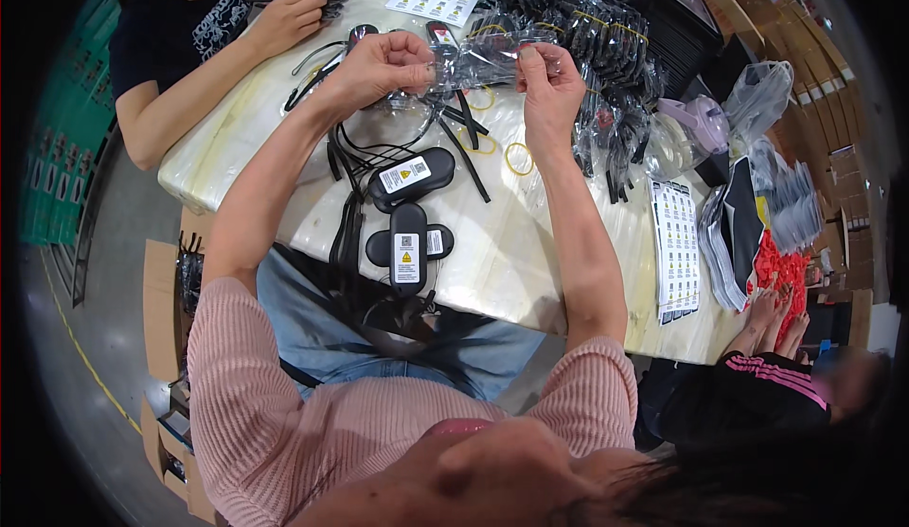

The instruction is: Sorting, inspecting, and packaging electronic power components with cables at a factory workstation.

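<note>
Between my two hands, above the far part of the table, a clear plastic bag (476, 65) is stretched sideways. My left hand (393, 65) pinches its left end, and my right hand (549, 87) grips the other end between thumb and fingers. Glare on the film hides whether anything is inside. Nearer to me lie black oval devices with white labels: one (412, 178) beyond, another (408, 248) set across a third (441, 241). Black cables (348, 229) run beside them. Yellow rubber bands (519, 159) rest below my hands.
Bagged black cables (592, 35) are heaped at the far right. Label sheets (676, 248) and a purple-and-clear plastic container (699, 125) stand on the right. A co-worker's hand (289, 20) holds black items at far left. Other hands (772, 314) touch a red pile. Cardboard boxes (161, 309) stand left.
</note>
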Motion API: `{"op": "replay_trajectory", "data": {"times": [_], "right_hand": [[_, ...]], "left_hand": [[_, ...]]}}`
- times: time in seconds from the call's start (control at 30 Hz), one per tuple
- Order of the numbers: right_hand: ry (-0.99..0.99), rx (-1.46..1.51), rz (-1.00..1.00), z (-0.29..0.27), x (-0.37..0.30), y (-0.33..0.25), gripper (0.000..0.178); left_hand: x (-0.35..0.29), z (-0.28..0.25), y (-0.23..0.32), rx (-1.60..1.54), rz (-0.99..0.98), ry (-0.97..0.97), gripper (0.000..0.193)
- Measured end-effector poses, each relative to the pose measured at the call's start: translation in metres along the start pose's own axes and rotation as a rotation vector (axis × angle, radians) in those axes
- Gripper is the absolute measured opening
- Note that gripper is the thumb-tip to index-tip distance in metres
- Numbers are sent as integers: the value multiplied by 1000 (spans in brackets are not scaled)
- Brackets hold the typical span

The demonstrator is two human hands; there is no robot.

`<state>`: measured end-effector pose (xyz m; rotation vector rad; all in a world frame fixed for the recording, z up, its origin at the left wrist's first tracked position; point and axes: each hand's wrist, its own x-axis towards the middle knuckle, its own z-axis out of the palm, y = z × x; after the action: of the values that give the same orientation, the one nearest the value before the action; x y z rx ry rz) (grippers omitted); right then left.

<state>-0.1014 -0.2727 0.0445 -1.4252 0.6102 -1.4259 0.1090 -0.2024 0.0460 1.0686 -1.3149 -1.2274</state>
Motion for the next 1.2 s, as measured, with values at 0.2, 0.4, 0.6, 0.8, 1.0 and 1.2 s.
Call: {"op": "replay_trajectory", "data": {"times": [0.2, 0.4, 0.6, 0.8, 1.0, 1.2], "right_hand": [[10, -2, 11, 0, 0, -1, 12], [36, 40, 53, -4, 3, 2, 13], [29, 243, 348, 2, 0, -9, 19], [-214, 443, 614, 19, -10, -29, 23], [-178, 210, 303, 9, -5, -12, 19], [-198, 130, 242, 15, -7, -14, 15]], "left_hand": [[0, 0, 2, -54, 40, 4, 19], [1, 0, -4, -100, 112, 79, 18], [-1, 4, -8, 269, 467, 321, 19], [-10, 15, 1, 1035, 1010, 377, 24], [-13, 39, 9, 562, 733, 202, 32], [-9, 24, 3, -18, 107, -72, 37]]}}
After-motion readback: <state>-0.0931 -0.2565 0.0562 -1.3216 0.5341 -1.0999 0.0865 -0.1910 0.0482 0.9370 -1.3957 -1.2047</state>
